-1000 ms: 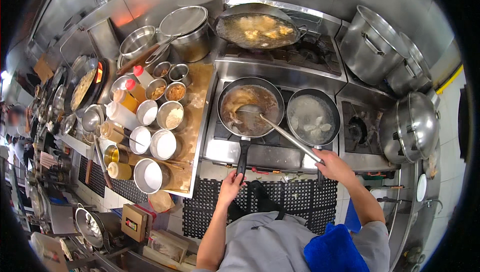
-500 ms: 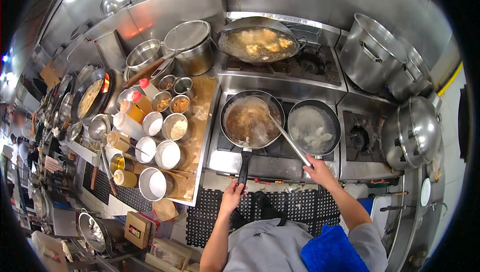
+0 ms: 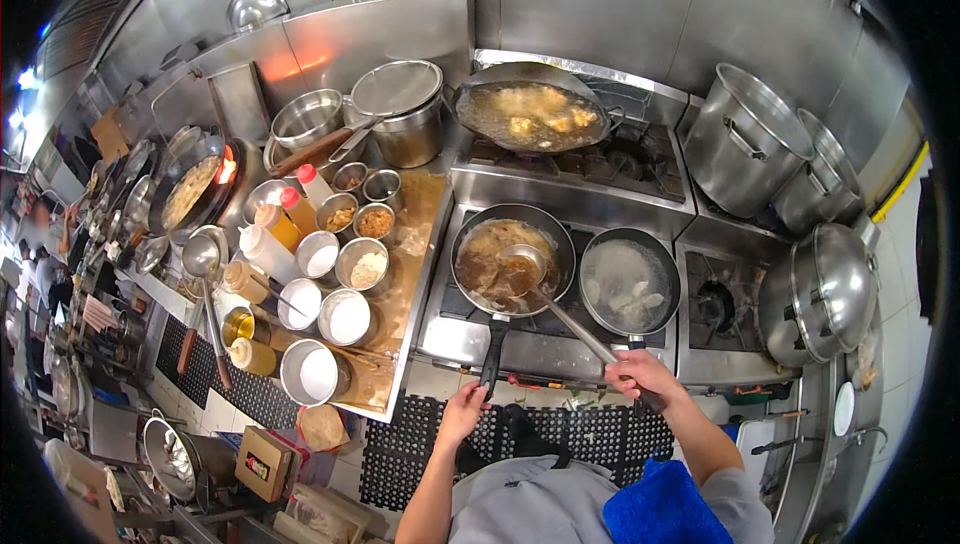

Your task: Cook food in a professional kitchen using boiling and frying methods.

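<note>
Steel walls [image 3: 590,19] close in a kitchen, with a long stove [image 3: 570,187] before the person and, on its left, a stained tabletop [image 3: 424,219] crowded with metal cups and squeeze bottles [image 3: 270,252]. Tall pots [image 3: 752,144] stand at the stove's right. On the back burner sits a wide wok [image 3: 468,126] of oil with golden pieces in it. Nearer are two dark pans: the sauce pan [image 3: 456,266] on the left, brown liquid inside, and the water pan [image 3: 678,296] just beside it, pale pieces in cloudy liquid.

Straight ahead of the left hand [image 3: 465,410], slightly to its right, lies the sauce pan; that hand is curled round the end of its black handle [image 3: 494,352]. One ladle [image 3: 578,328] runs slantwise, its bowl in the sauce pan's liquid, its shaft passing down rightward before the water pan. The right hand [image 3: 643,374] grasps the shaft near its dark end, so the ladle's bowl lies forward and left of it.
</note>
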Tool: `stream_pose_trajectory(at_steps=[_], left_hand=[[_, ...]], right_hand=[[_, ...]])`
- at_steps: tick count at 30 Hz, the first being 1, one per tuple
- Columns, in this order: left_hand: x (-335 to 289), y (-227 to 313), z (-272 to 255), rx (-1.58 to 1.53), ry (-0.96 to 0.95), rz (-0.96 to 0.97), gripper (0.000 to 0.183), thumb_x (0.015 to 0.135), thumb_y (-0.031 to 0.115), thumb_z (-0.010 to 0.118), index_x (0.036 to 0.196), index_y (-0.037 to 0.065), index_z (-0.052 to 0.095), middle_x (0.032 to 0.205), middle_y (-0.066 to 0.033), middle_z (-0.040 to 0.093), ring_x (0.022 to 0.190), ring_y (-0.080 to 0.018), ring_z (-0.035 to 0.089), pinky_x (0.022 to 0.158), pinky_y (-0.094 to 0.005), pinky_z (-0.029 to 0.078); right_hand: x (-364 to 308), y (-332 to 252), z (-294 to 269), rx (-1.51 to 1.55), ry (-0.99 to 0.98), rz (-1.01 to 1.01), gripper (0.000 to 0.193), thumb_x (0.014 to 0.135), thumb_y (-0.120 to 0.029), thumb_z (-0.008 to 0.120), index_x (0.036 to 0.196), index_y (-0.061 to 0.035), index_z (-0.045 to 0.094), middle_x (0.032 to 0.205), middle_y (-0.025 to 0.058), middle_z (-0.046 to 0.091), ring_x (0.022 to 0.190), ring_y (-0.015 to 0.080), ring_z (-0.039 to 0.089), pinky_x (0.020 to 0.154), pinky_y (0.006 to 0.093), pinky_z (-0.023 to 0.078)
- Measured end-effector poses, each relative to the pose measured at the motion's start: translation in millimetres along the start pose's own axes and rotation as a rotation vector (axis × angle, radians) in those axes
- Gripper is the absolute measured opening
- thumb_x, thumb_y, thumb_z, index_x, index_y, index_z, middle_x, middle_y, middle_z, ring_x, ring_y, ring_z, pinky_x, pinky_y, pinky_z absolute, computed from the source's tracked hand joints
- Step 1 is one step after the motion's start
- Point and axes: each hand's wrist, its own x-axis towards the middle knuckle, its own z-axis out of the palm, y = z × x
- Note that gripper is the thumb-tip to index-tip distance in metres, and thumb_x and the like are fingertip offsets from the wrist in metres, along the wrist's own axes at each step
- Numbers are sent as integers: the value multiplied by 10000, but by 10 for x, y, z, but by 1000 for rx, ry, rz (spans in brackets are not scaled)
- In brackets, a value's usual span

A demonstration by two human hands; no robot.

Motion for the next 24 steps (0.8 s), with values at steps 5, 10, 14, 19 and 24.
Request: stream_pose_trajectory(at_steps=[5,10,14,19,24], left_hand=[[-11,-45,-22,-3,-16,55,406,935,262,552,1224,-23,521,933,-79,648,765,-130,638,648,-243,483],[-36,33,-25,24,-9,44,405,935,251,552,1227,-28,518,911,-69,639,768,-131,637,647,-243,480],[-26,46,-31,31,-8,25,393,942,211,537,1242,-41,508,912,-54,651,740,-96,614,625,-223,465],[-31,80,-32,39,-17,18,372,943,202,531,1222,-43,519,904,-56,651,740,-98,615,629,-226,465],[-39,160,-27,65,-43,-20,348,942,186,527,1208,-39,526,897,-52,650,751,-101,615,640,-227,464]], right_hand=[[-194,-198,81,-75,3,4,93,880,-53,564,934,8,519,697,0,480,493,41,390,391,207,329],[-369,-329,136,-188,81,-57,128,878,-35,562,996,15,559,680,-10,475,492,39,422,383,218,346],[-377,-271,23,-279,138,-94,344,879,-16,554,1221,11,532,683,-10,492,481,42,440,381,225,369],[-293,-166,36,-534,313,-182,471,863,-50,584,1319,-17,470,716,26,548,483,65,474,398,250,396],[276,304,-279,-701,424,-449,559,858,-49,586,1387,-114,417,546,-12,467,409,77,429,381,264,380]])
